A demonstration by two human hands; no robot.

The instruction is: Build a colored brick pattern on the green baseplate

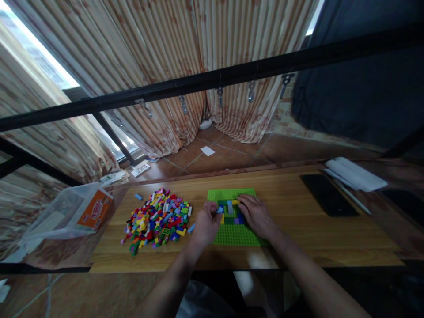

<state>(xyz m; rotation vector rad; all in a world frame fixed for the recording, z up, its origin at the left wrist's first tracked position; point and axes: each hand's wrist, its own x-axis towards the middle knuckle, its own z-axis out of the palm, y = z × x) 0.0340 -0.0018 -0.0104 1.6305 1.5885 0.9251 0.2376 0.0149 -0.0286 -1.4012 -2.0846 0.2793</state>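
Observation:
A bright green studded baseplate point(236, 238) lies on the wooden table in front of me. Several building bricks point(230, 207) in dark green, yellow, blue and purple are fixed on it in a roughly square outline. At the outline's left side, my left hand point(207, 222) pinches a small blue brick point(220, 208) between thumb and fingers. My right hand point(257, 216) lies over the right side of the bricks, its fingers stretched out and touching them. Its palm covers part of the plate. Left of my left hand spreads a loose pile of mixed coloured bricks point(155, 218).
On the wooden tabletop point(285, 190), a dark tablet point(327, 195) lies to the right, beside a white stylus point(353, 197) and a white case point(354, 172). At the far left stands a clear plastic bin point(56, 216) with an orange label. A black metal bar point(198, 81) crosses beyond the table.

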